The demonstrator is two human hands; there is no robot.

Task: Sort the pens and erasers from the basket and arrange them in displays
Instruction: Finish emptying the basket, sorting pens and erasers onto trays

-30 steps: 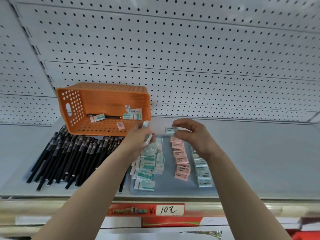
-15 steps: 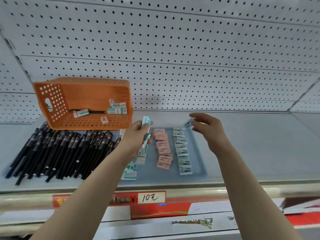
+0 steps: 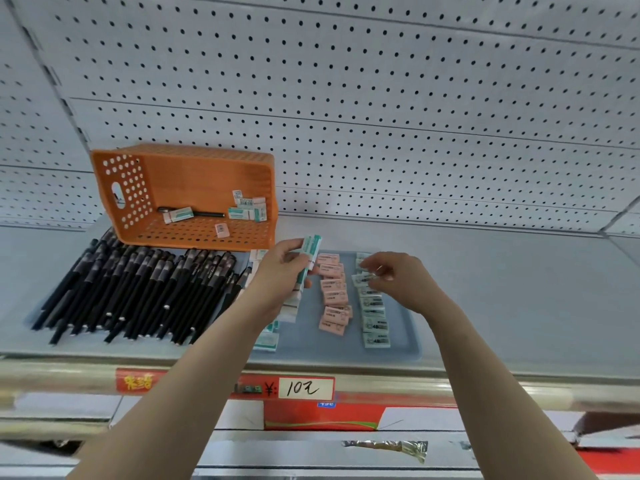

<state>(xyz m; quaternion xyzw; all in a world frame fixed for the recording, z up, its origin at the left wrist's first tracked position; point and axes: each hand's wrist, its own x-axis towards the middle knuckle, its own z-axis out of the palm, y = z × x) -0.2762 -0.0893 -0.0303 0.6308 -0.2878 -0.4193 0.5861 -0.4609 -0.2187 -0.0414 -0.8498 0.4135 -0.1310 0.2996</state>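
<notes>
Orange plastic basket [image 3: 194,168] lies on its side behind the blue tray [image 3: 405,344], to the left, with its mouth toward me. One pen [image 3: 204,213] and several erasers [image 3: 247,213] lie inside, not yet sorted. Black pens [image 3: 138,289] are heaped left of the tray. On the tray, a pink eraser row [image 3: 334,296] runs down the middle and a white row [image 3: 374,317] lies toward its right side.

The left hand [image 3: 280,275] hovers over the tray's left part, gripping a stack of green-banded erasers [image 3: 310,252]. The right hand [image 3: 398,277] pinches a single eraser [image 3: 363,279] above the far end of the white row.

Risks noted:
- **Stack:** it is several loose pieces in one grip, so any slackening would likely spill it across the pink row.
- **Single eraser:** set down crooked, it could knock its neighbours out of line.
- **Pens:** the heap reaches toward the shelf [image 3: 519,306] front edge and could roll off if an arm brushes it.
</notes>
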